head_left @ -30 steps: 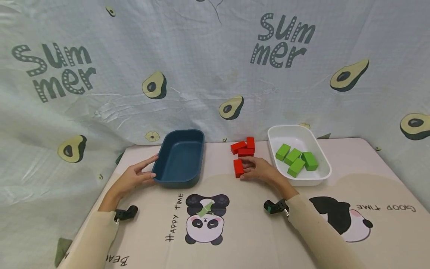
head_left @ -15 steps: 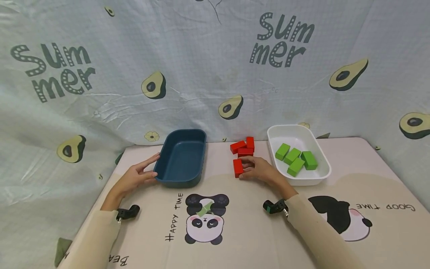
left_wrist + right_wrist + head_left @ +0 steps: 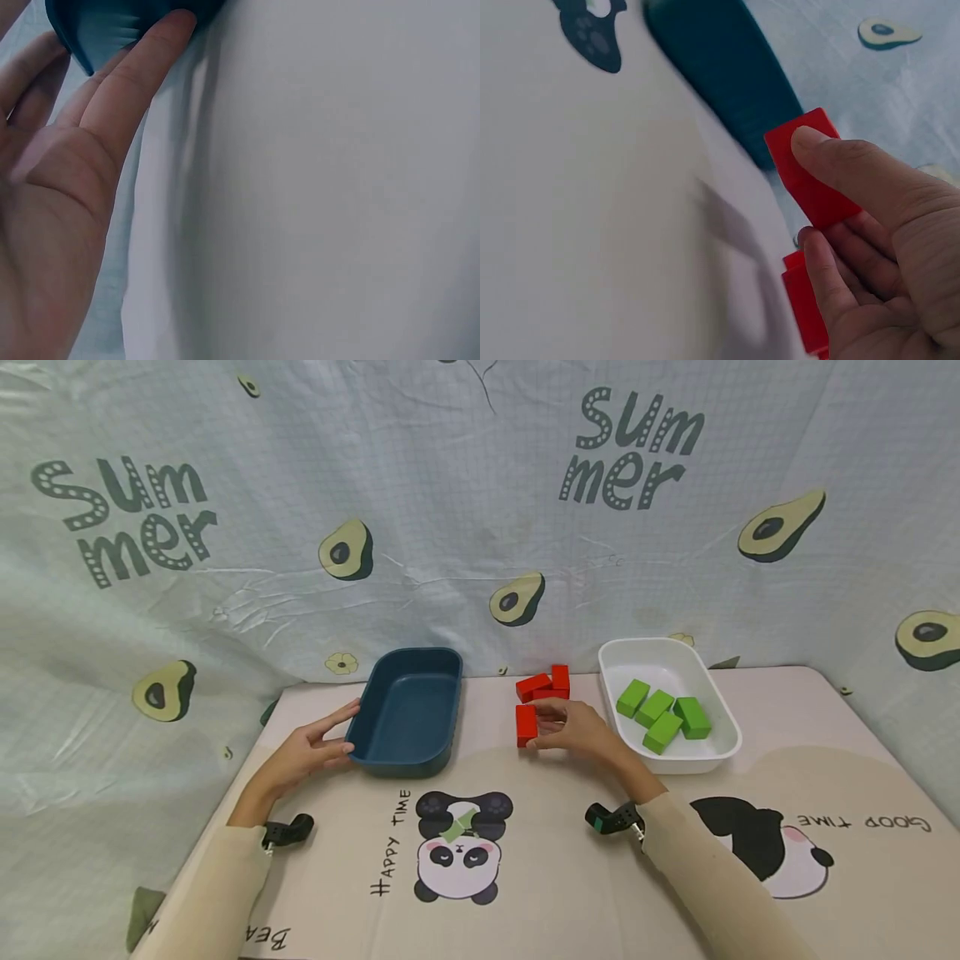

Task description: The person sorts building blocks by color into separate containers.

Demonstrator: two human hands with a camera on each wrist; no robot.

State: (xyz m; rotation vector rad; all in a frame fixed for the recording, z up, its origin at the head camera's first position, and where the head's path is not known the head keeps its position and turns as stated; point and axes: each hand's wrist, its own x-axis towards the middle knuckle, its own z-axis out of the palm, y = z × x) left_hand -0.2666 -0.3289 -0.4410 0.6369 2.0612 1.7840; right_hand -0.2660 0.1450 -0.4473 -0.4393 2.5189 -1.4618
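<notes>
My right hand (image 3: 581,731) pinches a red block (image 3: 527,727) between thumb and fingers; in the right wrist view the thumb lies across that block (image 3: 814,169), which appears raised off the table. Behind it, several other red blocks (image 3: 533,686) lie in a loose group, partly covered by the hand. The fingers of my left hand (image 3: 300,760) are extended and touch the left side of a dark blue tray (image 3: 402,770), whose inside holds nothing. In the left wrist view the fingertips of the hand (image 3: 82,165) rest against the blue tray (image 3: 112,30).
A white tray (image 3: 686,767) with several green blocks (image 3: 662,732) in it stands right of the red blocks. A patterned cloth (image 3: 420,485) hangs behind the table (image 3: 562,860), and a printed panda marks the tabletop in front.
The right hand has moved slightly up and left in view, carrying the red block with it. Earlier, the blue tray shifted a little to the right with the left hand against it.
</notes>
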